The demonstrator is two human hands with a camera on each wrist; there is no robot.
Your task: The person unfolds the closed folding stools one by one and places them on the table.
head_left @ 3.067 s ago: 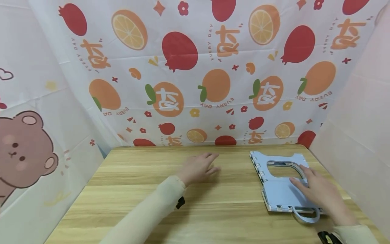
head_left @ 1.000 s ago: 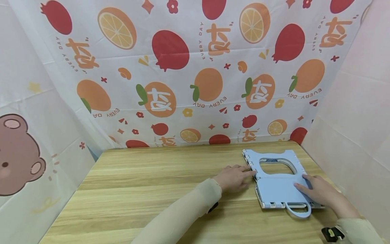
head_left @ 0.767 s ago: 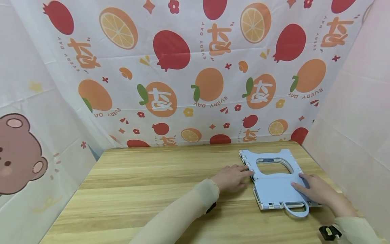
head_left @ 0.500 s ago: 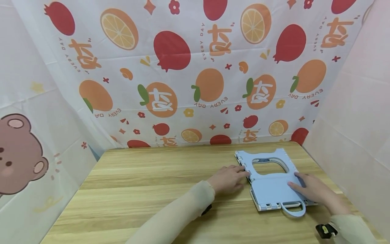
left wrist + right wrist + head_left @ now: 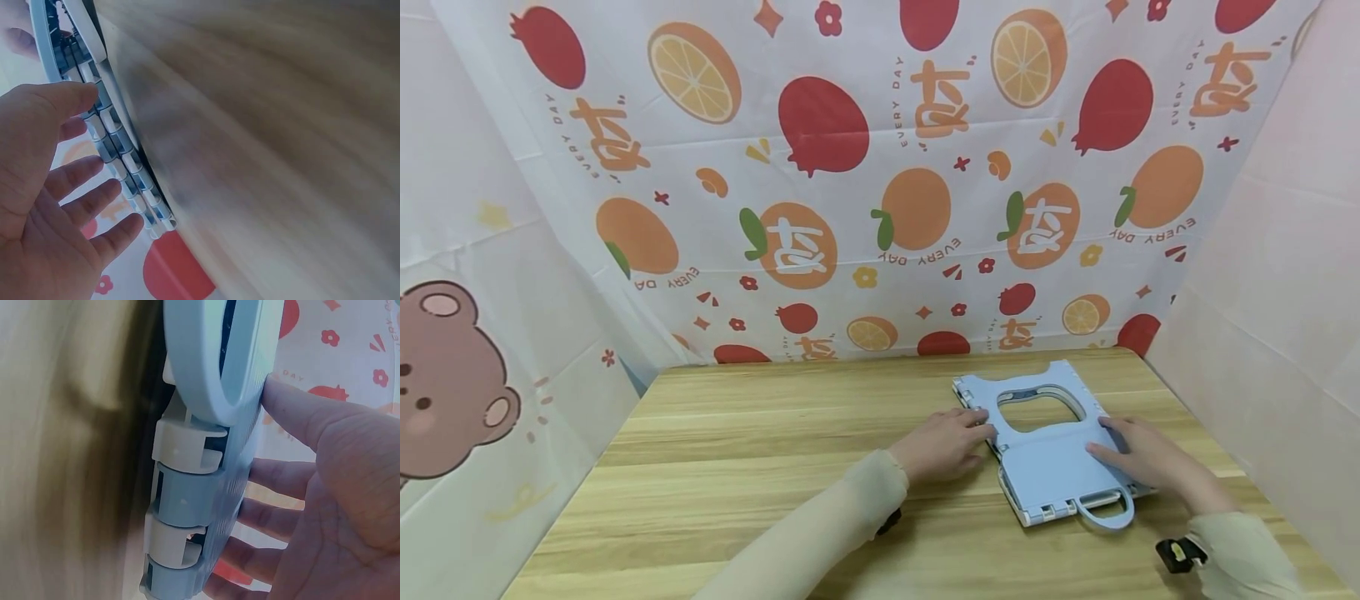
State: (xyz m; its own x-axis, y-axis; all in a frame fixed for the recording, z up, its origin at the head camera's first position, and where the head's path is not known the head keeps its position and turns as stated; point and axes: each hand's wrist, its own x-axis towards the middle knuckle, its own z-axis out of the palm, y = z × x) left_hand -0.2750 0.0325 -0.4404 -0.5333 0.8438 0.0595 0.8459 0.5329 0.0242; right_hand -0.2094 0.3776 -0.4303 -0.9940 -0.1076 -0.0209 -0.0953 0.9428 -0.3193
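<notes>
A light-blue folding step stool [image 5: 1056,467], folded flat, lies on the wooden table [image 5: 737,442] right of the middle, slightly turned. It has a large oval opening and a looped carry handle at its near edge. My left hand [image 5: 942,444] touches the stool's hinged left edge with extended fingertips; in the left wrist view its fingers [image 5: 81,175] are spread along the white and blue hinges. On the opposite side, my right hand [image 5: 1146,457] rests against the right edge, its thumb over the top face. The right wrist view shows its fairly straight fingers [image 5: 262,519] against the stool's side.
A fruit-print curtain [image 5: 865,167] hangs behind the table's back edge. White sheets enclose both sides, the left one carrying a bear picture [image 5: 448,383]. Black straps with small devices sit at both wrists.
The left hand came right to the stool's left edge. Since then both hands and the stool have moved left together across the table, and the stool has turned slightly.
</notes>
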